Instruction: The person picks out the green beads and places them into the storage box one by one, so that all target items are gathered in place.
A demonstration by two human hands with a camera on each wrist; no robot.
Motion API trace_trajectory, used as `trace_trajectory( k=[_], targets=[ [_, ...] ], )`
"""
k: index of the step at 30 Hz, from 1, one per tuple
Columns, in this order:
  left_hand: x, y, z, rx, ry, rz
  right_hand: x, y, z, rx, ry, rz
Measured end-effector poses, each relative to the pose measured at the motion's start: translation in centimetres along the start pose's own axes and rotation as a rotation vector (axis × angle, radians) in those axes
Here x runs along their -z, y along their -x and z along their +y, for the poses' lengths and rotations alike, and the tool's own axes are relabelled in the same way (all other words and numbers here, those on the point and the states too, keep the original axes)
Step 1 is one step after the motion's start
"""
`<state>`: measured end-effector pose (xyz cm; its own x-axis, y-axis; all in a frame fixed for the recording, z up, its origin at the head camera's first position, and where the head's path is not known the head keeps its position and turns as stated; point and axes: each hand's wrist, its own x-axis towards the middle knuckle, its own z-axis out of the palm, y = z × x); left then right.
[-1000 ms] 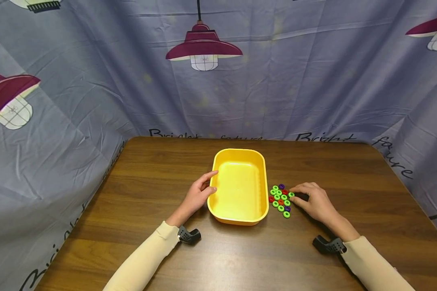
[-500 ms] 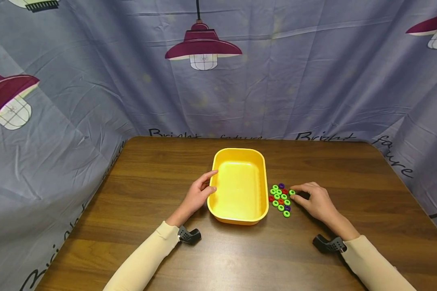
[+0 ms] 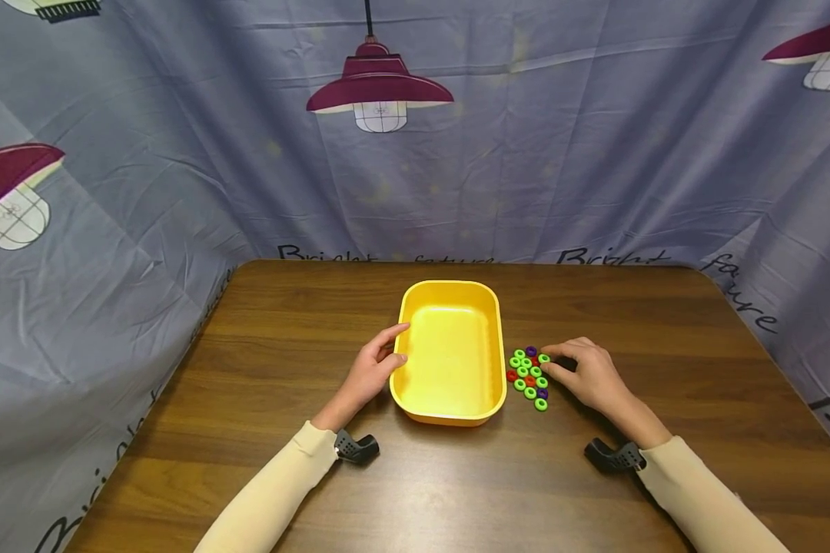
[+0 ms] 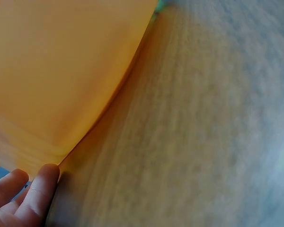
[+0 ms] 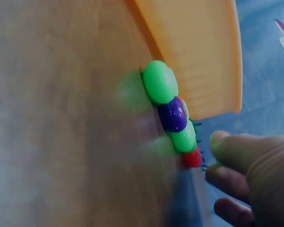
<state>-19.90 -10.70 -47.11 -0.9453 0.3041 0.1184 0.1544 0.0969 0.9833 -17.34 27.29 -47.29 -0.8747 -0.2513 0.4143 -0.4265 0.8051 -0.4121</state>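
The green ring (image 3: 544, 356), probably light, stiff, best taken edgewise, is pinched by the right hand (image 3: 589, 373); the left hand's (image 3: 371, 367) fingers are parted.

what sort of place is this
Probably a makeshift recording booth: a lamp-print curtain hangs right behind the wooden table, and a black device sits on each wrist.

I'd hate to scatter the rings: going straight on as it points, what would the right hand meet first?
Most likely the red ring, just beyond the green ring that the right hand seems to pinch. Its height is unclear, so it might pass over.
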Motion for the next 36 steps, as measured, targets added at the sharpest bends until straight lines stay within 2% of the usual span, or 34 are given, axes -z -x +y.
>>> trace_trajectory(
  k=[5, 15, 23, 31, 36],
  targets=[
    [-0.2, -0.1, -0.1, -0.001, 0.013, -0.014, 0.6, -1.2, -0.9, 0.034, -0.014, 0.027],
    [-0.4, -0.1, -0.2, -0.017, 0.005, -0.006, 2.1, -3.5, -3.6, 0.03, -0.06, 0.084],
    [-0.4, 0.0, -0.1, -0.006, -0.001, 0.017, 1.6, -4.9, -6.0, 0.022, -0.128, 0.03],
    [-0.5, 0.2, 0.0, -0.001, -0.021, 0.044, 0.2, -6.2, -8.8, 0.015, -0.177, -0.067],
    [-0.5, 0.2, -0.2, -0.041, -0.033, 0.059, -0.8, -6.9, -10.6, 0.041, -0.187, -0.096]
  ],
)
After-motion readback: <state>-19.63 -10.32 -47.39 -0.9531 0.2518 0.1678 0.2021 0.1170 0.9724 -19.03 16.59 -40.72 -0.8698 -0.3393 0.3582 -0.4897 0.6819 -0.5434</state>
